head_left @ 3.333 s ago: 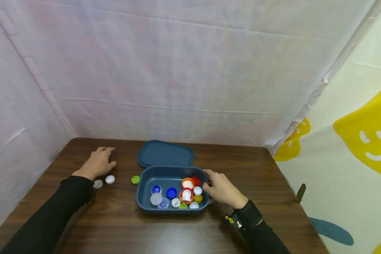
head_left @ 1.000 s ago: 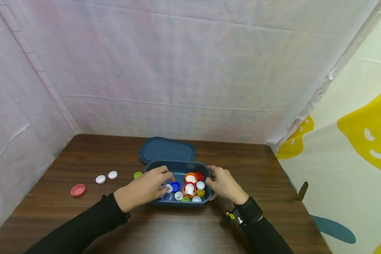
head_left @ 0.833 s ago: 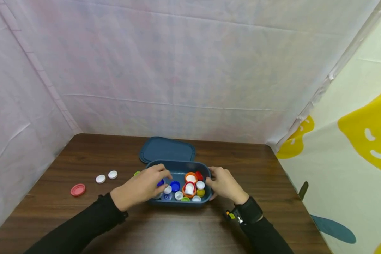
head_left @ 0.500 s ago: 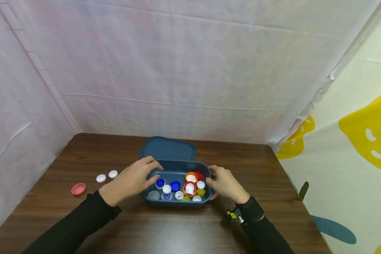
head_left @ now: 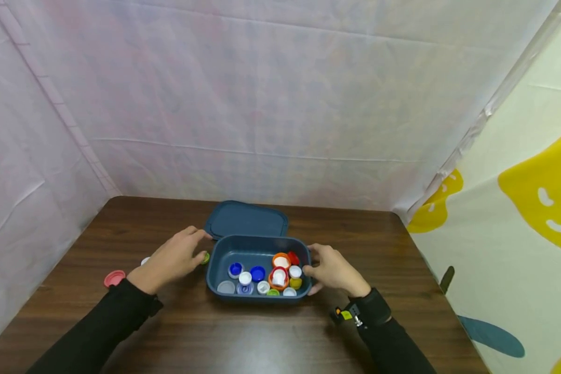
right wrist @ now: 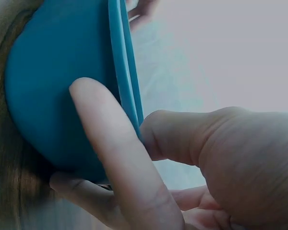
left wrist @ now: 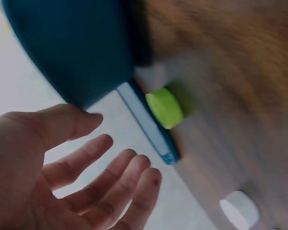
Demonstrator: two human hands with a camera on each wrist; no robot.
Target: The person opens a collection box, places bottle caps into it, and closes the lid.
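My left hand [head_left: 175, 258] hangs over the table just left of the blue box [head_left: 211, 283], its spread fingers holding nothing. Close by its thumb is a green bottle cap [head_left: 205, 258]; the left wrist view shows that green cap [left wrist: 165, 108] beyond the fingertips. My right hand [head_left: 335, 271] grips the box's right end. In the right wrist view, its thumb [right wrist: 175, 134] is at the rim and a finger [right wrist: 110, 129] lies along the outer wall. Inside the box are several bottle caps, among them a white cap [head_left: 245, 278] and a blue cap [head_left: 257, 273].
Behind the box lies its blue lid [head_left: 245, 219]. A pink cap [head_left: 114, 278] lies at the left, partly behind the left wrist, and a white cap [head_left: 145, 260] shows past the hand. White cloth [head_left: 252, 104] hangs behind the table.
My left hand came from the table's left to the box, left a white cap inside, then drew back left over the rim toward the green cap. The right hand stays at the box.
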